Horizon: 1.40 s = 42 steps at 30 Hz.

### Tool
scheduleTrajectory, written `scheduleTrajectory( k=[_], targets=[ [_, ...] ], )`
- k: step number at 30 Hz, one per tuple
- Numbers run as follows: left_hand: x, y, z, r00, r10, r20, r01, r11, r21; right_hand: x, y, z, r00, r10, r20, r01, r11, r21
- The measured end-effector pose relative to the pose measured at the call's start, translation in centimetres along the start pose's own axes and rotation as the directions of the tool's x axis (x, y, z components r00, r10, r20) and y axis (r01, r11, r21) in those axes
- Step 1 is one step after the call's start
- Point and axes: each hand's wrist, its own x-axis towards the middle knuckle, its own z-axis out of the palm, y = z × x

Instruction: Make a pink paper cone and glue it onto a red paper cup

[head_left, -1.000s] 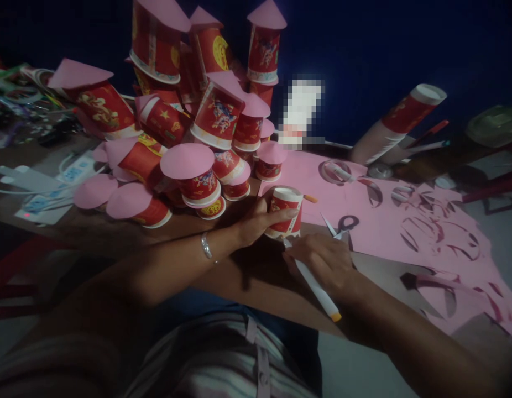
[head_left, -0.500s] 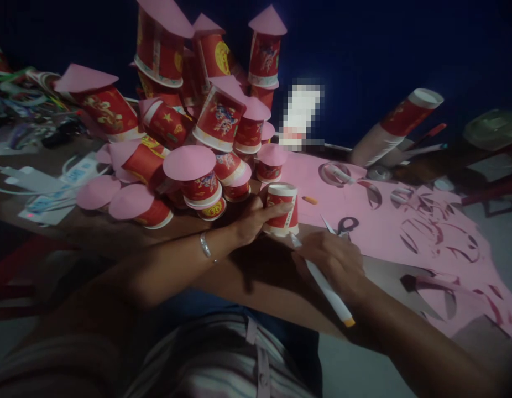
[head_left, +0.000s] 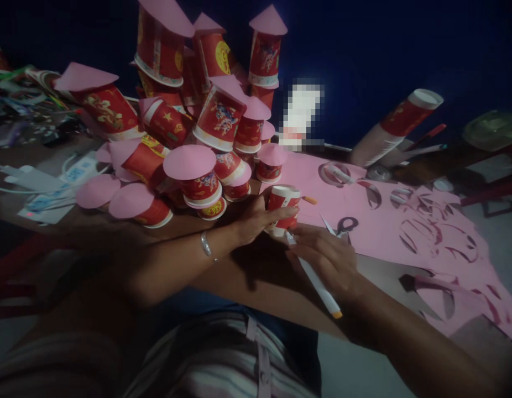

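Observation:
My left hand [head_left: 256,220] is closed round a small red and white paper cup [head_left: 286,200], thumb across its front, the pale rim facing up. In my right hand [head_left: 324,254] is a long white glue tube [head_left: 318,284] with an orange end pointing down toward me. Its clear nozzle touches or nearly touches the cup's lower edge. An orange cap [head_left: 309,200] lies on pink paper just right of the cup. Left of my hands stand several red cups with pink cone tops [head_left: 189,163], some stacked.
Open scissors [head_left: 343,226] lie on the pink paper [head_left: 376,232], with cut scraps [head_left: 438,221] farther right. A stack of cups [head_left: 409,116] leans at the back right. A power strip [head_left: 61,190] and cables are on the left.
The cup has turned in my left hand, so its white strip sits farther left and higher. My right hand and the glue tube have shifted slightly left.

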Motion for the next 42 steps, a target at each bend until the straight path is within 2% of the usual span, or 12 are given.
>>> scheduleTrajectory(
  k=[6, 14, 22, 30, 36, 42],
  targets=[
    [0.17, -0.32, -0.15, 1.000, 0.002, 0.000, -0.002, 0.999, -0.041, -0.17, -0.30, -0.03, 1.000, 0.016, 0.016, -0.016, 1.000, -0.016],
    [0.05, -0.17, 0.00, 1.000, 0.014, 0.006, -0.014, 1.000, -0.019, -0.11, -0.35, -0.15, 1.000, 0.019, 0.024, -0.017, 0.997, -0.076],
    [-0.05, -0.19, 0.07, 0.999, 0.032, 0.023, -0.031, 0.999, -0.020, 0.29, -0.29, -0.13, 1.000, 0.008, 0.024, -0.007, 0.998, -0.067],
    [0.08, -0.30, -0.01, 1.000, 0.017, 0.013, -0.016, 1.000, -0.026, -0.47, -0.24, 0.24, 0.999, 0.043, 0.027, -0.041, 0.997, -0.067],
    [0.00, -0.26, -0.10, 1.000, -0.006, 0.014, 0.007, 1.000, -0.018, 0.03, -0.47, 0.10, 0.998, 0.026, 0.051, -0.025, 0.999, -0.026],
    [-0.05, -0.26, -0.12, 1.000, 0.000, 0.012, 0.000, 1.000, -0.019, -0.14, -0.27, 0.04, 1.000, 0.011, 0.020, -0.011, 1.000, -0.009]
  ],
)
